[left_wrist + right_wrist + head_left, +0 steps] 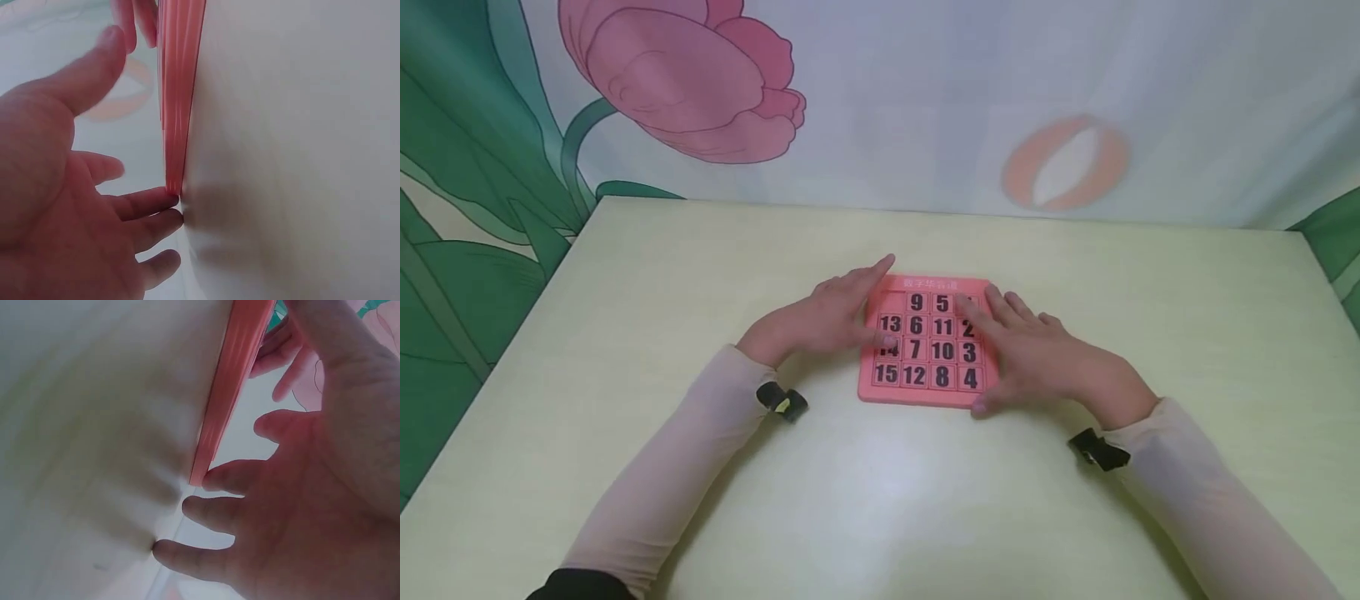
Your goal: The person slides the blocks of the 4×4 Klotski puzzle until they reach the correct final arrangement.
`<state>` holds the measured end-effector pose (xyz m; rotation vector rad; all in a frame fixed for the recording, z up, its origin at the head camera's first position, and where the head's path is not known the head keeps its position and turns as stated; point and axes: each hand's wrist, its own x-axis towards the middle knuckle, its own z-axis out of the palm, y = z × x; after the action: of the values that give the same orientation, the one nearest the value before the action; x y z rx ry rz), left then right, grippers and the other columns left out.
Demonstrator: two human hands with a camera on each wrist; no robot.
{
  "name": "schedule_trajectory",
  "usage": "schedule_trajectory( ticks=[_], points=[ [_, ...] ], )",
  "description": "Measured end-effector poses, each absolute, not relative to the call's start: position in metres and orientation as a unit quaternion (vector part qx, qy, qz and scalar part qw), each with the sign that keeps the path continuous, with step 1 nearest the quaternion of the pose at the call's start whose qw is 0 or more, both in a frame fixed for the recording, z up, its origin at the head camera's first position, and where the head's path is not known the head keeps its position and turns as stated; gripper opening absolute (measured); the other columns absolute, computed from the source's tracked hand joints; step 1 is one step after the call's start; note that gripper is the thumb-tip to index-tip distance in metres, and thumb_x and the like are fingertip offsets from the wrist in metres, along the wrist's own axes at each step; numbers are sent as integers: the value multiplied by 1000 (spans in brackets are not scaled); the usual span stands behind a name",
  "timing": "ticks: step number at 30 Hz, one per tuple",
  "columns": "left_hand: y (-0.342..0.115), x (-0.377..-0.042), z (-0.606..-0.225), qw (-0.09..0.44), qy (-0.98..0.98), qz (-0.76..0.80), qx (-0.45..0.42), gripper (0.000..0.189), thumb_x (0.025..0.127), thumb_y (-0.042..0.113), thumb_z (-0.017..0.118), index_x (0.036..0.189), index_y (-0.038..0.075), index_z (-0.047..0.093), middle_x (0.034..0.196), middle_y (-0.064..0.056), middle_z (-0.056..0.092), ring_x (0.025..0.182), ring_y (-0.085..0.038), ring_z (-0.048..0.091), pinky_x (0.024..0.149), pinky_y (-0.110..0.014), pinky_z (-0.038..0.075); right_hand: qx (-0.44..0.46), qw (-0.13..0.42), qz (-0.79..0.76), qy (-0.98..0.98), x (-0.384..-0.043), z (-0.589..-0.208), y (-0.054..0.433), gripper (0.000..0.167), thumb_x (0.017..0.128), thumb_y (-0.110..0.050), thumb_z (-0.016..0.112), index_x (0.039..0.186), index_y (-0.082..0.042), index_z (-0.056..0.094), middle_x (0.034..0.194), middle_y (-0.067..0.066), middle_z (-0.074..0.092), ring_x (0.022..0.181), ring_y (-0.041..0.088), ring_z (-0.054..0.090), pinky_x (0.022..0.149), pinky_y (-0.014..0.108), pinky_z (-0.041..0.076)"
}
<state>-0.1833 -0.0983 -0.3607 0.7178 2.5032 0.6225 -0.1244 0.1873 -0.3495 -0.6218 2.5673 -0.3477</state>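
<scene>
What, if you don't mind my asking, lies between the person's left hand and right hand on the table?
In the head view, a pink sliding number puzzle lies flat on the table between the left hand and the right hand.

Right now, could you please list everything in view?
Table: one, pale yellow, centre.
Number puzzle: one, pink, on the table.
Tiles: at least fourteen, pink with black numbers, in the puzzle.
Printed cloth: one, white, pink and green, behind the table.
Wrist straps: two, black, one per wrist.
Sleeves: two, pale pink, one per arm.
Dark cloth: one, black, bottom left.
Left hand: one, at the puzzle's left edge.
Right hand: one, at its right edge.
</scene>
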Motion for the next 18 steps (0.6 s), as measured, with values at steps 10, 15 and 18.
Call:
schedule_trajectory(
  ticks=[10, 15, 18],
  points=[
    [-96, -177, -354, 205, 926, 186, 256, 96, 88, 44, 79, 160, 7, 28, 144, -12, 41, 124, -28, 38, 107, -41, 32, -221, 245, -110, 938, -108, -344, 180, 141, 64, -63, 88, 164, -11, 3, 168, 17, -6, 150, 47, 1, 110, 73, 15],
    [-94, -177, -357, 189, 930, 194, 247, 85, 85, 42, 82, 153, 8, 44, 137, -9, 44, 121, -26, 36, 104, -40, 31, -215, 250, -96, 939, -106, -343, 178, 144, 63, -67, 86, 161, -2, 3, 168, 16, -5, 151, 46, 2, 111, 71, 15],
    [-94, -179, -361, 185, 932, 205, 237, 76, 84, 40, 83, 147, 11, 52, 132, -7, 46, 118, -25, 38, 101, -40, 32, -213, 256, -93, 938, -107, -344, 178, 145, 63, -68, 86, 161, -1, 3, 168, 16, -6, 151, 45, 1, 111, 71, 15]
  ],
)
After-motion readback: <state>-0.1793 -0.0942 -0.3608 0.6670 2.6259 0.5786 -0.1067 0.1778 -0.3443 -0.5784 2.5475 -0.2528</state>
